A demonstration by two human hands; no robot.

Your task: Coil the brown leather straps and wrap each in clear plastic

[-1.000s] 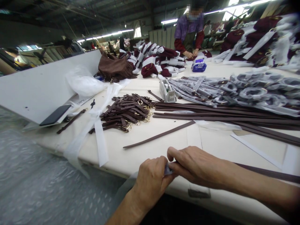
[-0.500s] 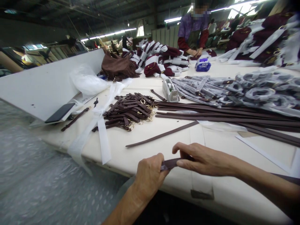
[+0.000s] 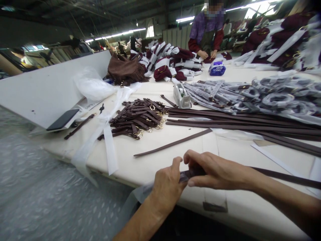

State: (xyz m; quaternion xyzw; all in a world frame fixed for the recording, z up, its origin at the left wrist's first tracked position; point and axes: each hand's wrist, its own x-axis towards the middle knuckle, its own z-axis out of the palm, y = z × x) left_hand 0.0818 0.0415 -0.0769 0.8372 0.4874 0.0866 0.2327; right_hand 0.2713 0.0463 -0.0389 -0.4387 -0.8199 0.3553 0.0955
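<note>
Along the near edge of the cream worktable, the left hand clamped a dark-brown strap; fingers of the right hand curled over it, their grip unclear. Thin plastic sleeving trailing left might have snagged or torn if tugged crookedly.

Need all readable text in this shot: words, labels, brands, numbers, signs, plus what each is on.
"BEAR": blue pack, lower line.
Upper line, same pack: seems to start "TOO", rest unclear.
Dark lettering: white sheet by the board, too blurred to read.
Mark on the tape dispenser: too small to read.
No other readable text, and no readable numbers or signs.
</note>
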